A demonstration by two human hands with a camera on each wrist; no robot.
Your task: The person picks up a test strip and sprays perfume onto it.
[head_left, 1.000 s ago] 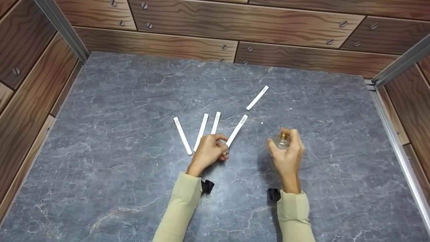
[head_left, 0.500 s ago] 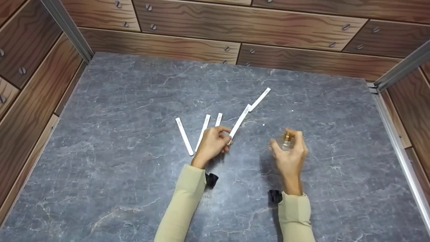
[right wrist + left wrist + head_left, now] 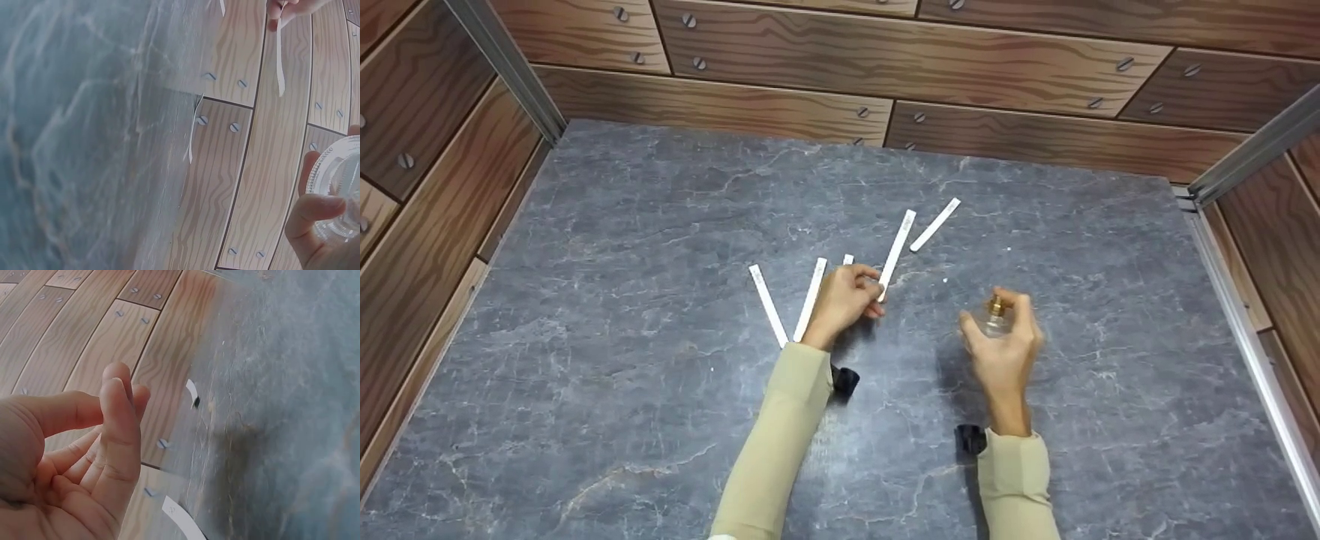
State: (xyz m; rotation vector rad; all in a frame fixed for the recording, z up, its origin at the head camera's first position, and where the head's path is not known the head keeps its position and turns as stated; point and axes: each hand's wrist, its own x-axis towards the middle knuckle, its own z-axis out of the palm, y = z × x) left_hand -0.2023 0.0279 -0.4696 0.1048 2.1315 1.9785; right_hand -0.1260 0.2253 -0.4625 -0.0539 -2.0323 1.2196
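Between thumb and fingertips my left hand (image 3: 842, 300) pinches the lower end of a white paper test strip (image 3: 898, 251); its printed end points away from me. In the right wrist view this strip (image 3: 280, 62) is held up off the table. My right hand (image 3: 1006, 356) grips a clear glass perfume bottle (image 3: 995, 324) with a gold spray neck, one finger over its top. The ribbed glass of the bottle (image 3: 340, 185) also shows in the right wrist view. In the left wrist view my fingers (image 3: 121, 427) hide the pinched strip.
Several other white strips lie on the grey marbled table (image 3: 585, 390): a left one (image 3: 768, 304), a middle one (image 3: 810, 298), one mostly behind my left hand (image 3: 848, 259), and a far-right one (image 3: 935, 225). Wood-patterned walls (image 3: 780, 45) enclose the table.
My left hand has moved forward and slightly right, carrying its strip up beside the far-right strip. The right hand stays nearly in place with the bottle.
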